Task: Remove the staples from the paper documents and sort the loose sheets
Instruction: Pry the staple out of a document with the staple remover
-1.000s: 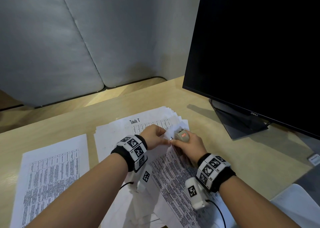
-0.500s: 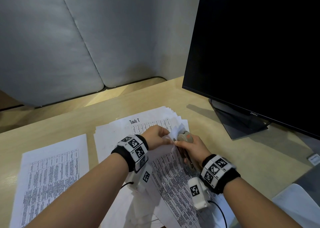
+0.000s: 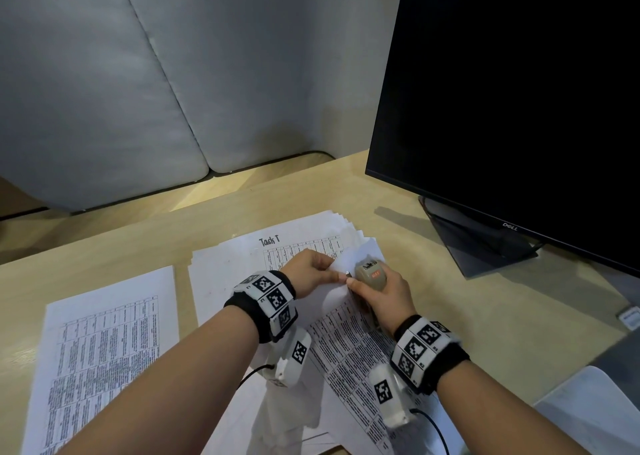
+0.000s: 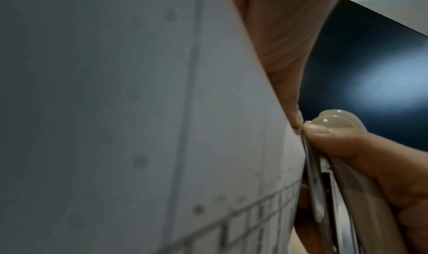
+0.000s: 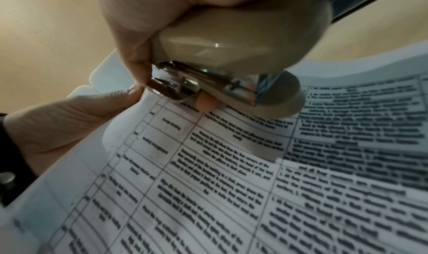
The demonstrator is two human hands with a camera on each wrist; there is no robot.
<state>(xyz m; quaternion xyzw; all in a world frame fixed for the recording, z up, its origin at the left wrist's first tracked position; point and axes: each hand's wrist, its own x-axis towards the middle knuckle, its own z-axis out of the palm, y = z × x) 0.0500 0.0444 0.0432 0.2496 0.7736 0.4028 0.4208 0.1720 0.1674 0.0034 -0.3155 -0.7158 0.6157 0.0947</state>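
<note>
A stapled document (image 3: pixel 349 343) printed with tables lies raised over the paper pile in the middle of the desk. My left hand (image 3: pixel 311 272) pinches its top corner between thumb and fingers. My right hand (image 3: pixel 384 295) grips a beige stapler (image 3: pixel 370 274) with an orange label, its metal tip (image 5: pixel 162 86) set against that same corner beside my left thumb (image 5: pixel 111 100). In the left wrist view the paper (image 4: pixel 162 130) fills the frame, and the stapler's metal blade (image 4: pixel 312 175) runs along its edge. The staple itself is too small to make out.
A pile of sheets headed "Task T" (image 3: pixel 270 241) lies under my hands. A single printed sheet (image 3: pixel 104 350) sits at the left. A black Dell monitor (image 3: pixel 519 108) and its stand (image 3: pixel 478 240) occupy the right. Grey cushions (image 3: pixel 121 91) back the desk.
My right hand has turned the stapler upright again and brought its tip back onto the corner held by my left hand. The left hand has hardly moved.
</note>
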